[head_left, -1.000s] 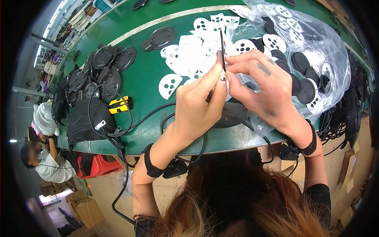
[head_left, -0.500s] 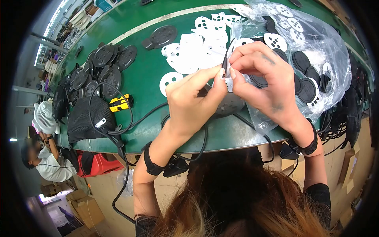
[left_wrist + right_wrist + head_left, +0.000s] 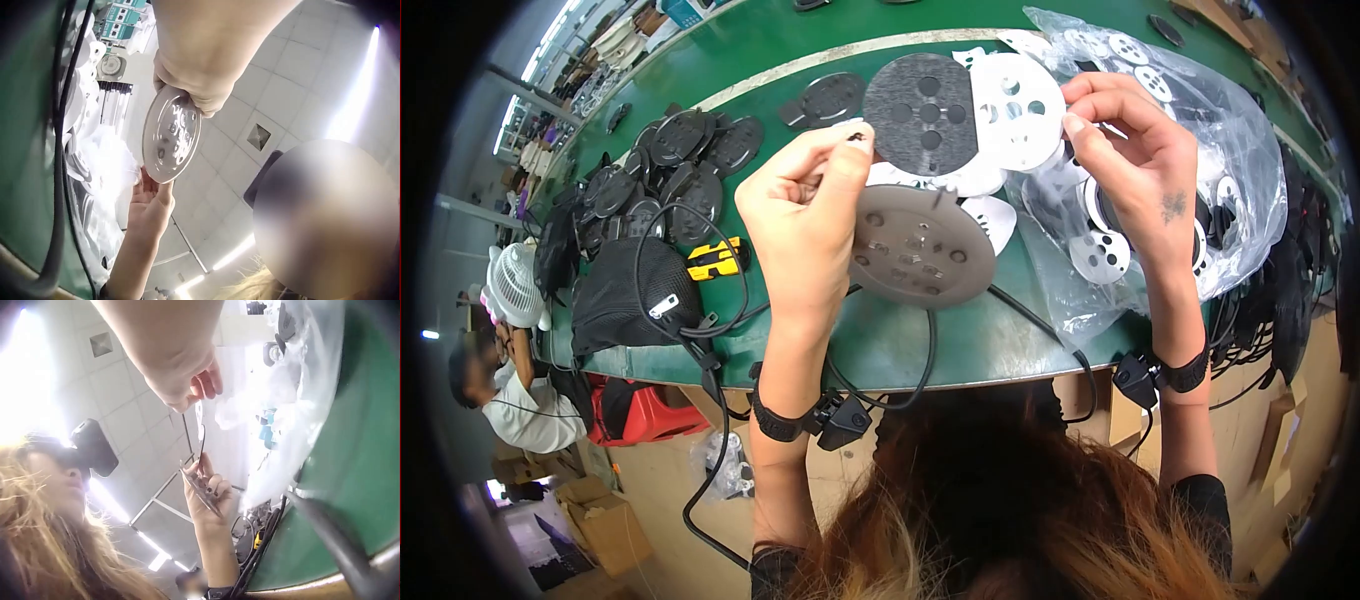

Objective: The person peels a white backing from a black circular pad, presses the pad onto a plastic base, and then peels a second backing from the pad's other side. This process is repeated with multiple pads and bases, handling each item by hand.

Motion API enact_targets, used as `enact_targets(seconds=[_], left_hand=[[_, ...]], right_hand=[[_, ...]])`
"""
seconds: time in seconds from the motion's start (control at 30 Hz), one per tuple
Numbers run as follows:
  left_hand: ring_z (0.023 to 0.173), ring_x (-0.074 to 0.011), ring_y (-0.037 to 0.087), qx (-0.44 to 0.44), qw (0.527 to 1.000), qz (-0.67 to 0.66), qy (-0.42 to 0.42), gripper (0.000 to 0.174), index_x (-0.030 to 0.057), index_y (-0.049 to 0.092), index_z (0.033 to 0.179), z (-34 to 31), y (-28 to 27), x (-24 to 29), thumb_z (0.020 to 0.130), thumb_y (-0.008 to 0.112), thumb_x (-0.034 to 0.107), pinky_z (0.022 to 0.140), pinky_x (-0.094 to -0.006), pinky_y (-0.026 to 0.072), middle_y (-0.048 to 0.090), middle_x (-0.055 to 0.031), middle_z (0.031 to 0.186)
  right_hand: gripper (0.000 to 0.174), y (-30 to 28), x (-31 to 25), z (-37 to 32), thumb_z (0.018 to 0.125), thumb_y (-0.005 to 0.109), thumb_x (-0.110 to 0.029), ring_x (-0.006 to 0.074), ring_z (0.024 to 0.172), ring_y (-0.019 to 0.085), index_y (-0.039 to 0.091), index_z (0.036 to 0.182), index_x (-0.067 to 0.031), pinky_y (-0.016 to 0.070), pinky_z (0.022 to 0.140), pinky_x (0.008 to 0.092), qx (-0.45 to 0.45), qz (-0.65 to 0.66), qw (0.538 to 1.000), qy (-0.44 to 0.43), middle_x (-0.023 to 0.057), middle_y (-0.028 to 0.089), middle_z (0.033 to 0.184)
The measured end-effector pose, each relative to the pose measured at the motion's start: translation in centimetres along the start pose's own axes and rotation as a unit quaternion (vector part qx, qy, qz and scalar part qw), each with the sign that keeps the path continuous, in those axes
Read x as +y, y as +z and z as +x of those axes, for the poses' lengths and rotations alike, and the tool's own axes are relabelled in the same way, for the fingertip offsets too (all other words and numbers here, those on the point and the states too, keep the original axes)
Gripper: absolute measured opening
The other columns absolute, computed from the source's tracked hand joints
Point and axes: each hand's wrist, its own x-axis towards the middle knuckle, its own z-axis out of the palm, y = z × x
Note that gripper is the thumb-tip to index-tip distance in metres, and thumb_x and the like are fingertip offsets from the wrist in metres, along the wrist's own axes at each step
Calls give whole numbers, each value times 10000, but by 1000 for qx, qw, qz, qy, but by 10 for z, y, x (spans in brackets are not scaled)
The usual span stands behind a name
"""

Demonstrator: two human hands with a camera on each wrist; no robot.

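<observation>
Left hand point(image 3: 805, 215) pinches the left edge of a dark brushed round pad point(image 3: 918, 92) with several holes, between thumb and forefinger. A glossy grey plastic disc point(image 3: 923, 255) tilts below the pad, its left edge in the same hand; the left wrist view shows this disc point(image 3: 164, 134) large. White backing paper point(image 3: 1022, 150) with matching holes meets the pad along a straight line and extends to the right. Its right edge is pinched by the right hand point(image 3: 1138, 165). All three are held up above the table. The right wrist view shows the paper point(image 3: 199, 419) edge-on under the right fingertips.
A pile of black plastic discs point(image 3: 690, 200) lies at left, beside a black mesh pouch point(image 3: 635, 300) and a yellow-black tool point(image 3: 716, 259). White papers lie behind the hands. A clear plastic bag point(image 3: 1050, 290) with more pads is at right. Black cables point(image 3: 1040, 325) cross the green table's front.
The hands have moved apart, left hand to the left and right hand to the right. The pad, earlier edge-on, now faces up with the white paper folded out from it. The grey disc has come into full view.
</observation>
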Motion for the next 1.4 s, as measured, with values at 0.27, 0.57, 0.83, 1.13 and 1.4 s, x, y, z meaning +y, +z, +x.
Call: enact_targets(seconds=[0.27, 0.57, 0.83, 1.13, 1.4], left_hand=[[499, -68, 460, 60, 990, -118, -55, 199, -3, 582, 835, 8, 1, 6, 835, 543, 192, 442, -201, 345, 547, -21, 668], [413, -83, 398, -105, 866, -348, -343, 276, 30, 535, 941, -1, 7, -3, 839, 518, 286, 379, -218, 318, 587, -65, 929], [370, -72, 330, -212, 783, -387, -439, 226, 59, 529, 879, -6, 11, -10, 861, 485, 280, 354, -218, 230, 545, 2, 855], [493, -61, 430, -273, 804, -288, -443, 268, 86, 531, 978, -8, 16, -2, 824, 543, 305, 406, -201, 327, 482, 3, 871], [534, -63, 446, -290, 806, -264, -444, 281, 73, 546, 1001, -8, 16, -1, 821, 537, 289, 434, -193, 345, 484, 8, 857]], right_hand=[[81, 1, 7, 2, 765, 606, -9, 114, 775, 595, 594, 823, 46, 492, 726, 234, -3, -3, 1000, -28, 73, 579, 939], [342, 12, -3, 2, 659, 686, 63, 187, 766, 610, 588, 983, 10, 490, 695, 273, -10, -181, 934, -308, 136, 609, 936], [669, 8, -5, 0, 551, 821, -160, 273, 1025, 537, 495, 1113, 1, 456, 842, 340, -33, -256, 904, -340, 177, 534, 1126], [835, 10, 12, 2, 527, 831, -111, 314, 1086, 509, 360, 1206, 9, 415, 914, 390, -60, -160, 928, -332, 214, 498, 1162], [811, 11, 10, 2, 540, 815, -83, 313, 1099, 501, 352, 1200, 6, 385, 943, 384, -102, -123, 938, -308, 226, 489, 1171]])
